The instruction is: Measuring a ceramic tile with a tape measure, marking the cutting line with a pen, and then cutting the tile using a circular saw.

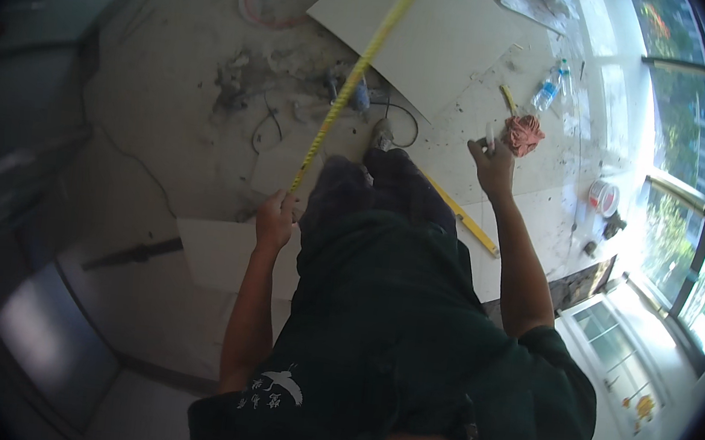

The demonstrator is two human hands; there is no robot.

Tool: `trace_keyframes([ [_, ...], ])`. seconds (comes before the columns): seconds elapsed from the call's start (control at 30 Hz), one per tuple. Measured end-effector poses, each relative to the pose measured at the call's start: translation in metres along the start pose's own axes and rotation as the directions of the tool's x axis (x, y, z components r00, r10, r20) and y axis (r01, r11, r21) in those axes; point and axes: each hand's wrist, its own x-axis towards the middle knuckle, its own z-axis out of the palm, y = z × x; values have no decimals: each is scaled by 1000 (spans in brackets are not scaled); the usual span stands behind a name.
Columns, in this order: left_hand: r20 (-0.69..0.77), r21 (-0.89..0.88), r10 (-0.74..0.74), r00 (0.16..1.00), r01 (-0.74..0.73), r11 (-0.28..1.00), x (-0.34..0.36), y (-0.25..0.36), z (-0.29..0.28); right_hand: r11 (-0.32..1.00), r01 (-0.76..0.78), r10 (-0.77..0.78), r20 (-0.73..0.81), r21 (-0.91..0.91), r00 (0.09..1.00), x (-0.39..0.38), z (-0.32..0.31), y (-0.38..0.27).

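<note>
My left hand [274, 222] is closed round the lower end of a yellow measuring tape [341, 103]. The blade stands out stiffly from it, slanting up to the right over the floor toward a large pale board [423, 34]. To the right of my legs, my right hand [494, 168] is closed on a short white pen-like stick [490, 138], which points away from me. A crumpled pink cloth [523, 135] lies just beyond that hand. Whether the tape's case sits inside my left hand is hidden.
A yellow spirit level [464, 216] lies right of my legs. Beyond my feet are a blue power tool [357, 93] and its black cable [414, 123]. Plastic bottles [546, 90] and a white bucket [603, 197] stand near the windows at the right. Another pale board [225, 250] lies at left.
</note>
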Motion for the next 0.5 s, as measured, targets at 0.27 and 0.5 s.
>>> trace_keyframes([
  [0.27,-441,125,-85,893,155,980,51,-27,-49,983,-164,170,-79,79,982,55,15,27],
  [0.5,-357,278,-7,934,114,954,107,-100,-96,836,-520,549,-214,176,808,82,59,96],
])
